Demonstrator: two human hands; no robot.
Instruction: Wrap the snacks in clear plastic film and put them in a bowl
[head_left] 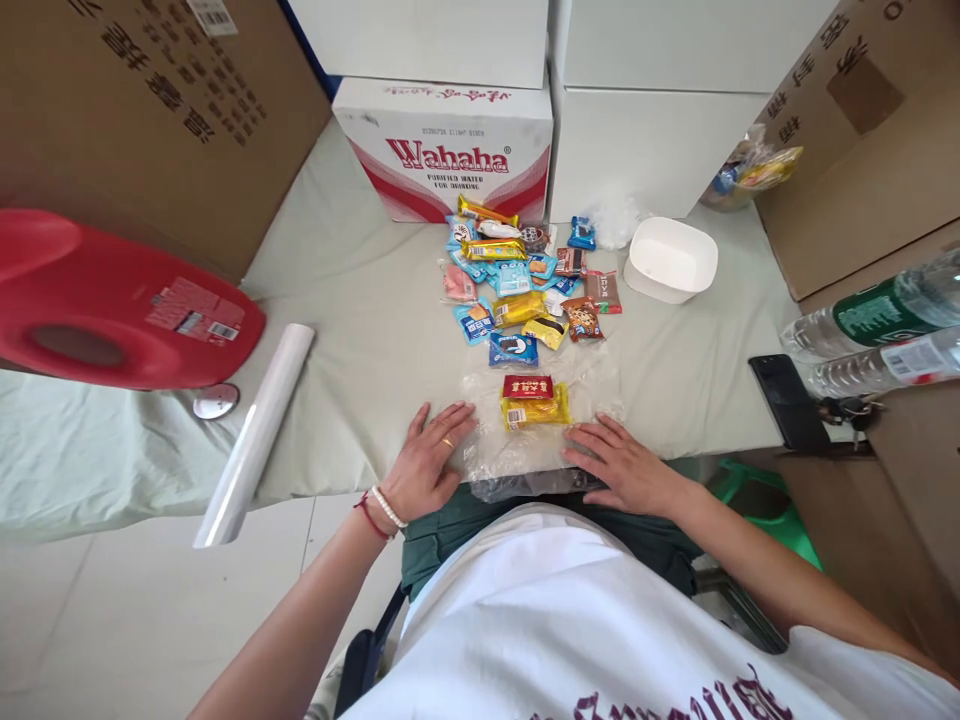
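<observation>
My left hand (pixel 426 458) lies flat and open on the pale green cloth, fingertips at the left edge of a clear plastic bag (pixel 525 445). My right hand (pixel 619 462) rests flat and open on the bag's right side. Inside or on the bag lie a red snack packet (pixel 527 386) and a yellow snack packet (pixel 535 410). Beyond them is a pile of several wrapped snacks (pixel 521 280) in blue, yellow, orange and brown wrappers.
A white plastic tub (pixel 670 260) stands right of the pile. A roll of clear film (pixel 255 432) lies at the left, beside a red container (pixel 112 310). A Wahaha carton (pixel 446 150) stands behind. A black phone (pixel 787 400), keys and water bottles (pixel 877 330) lie right.
</observation>
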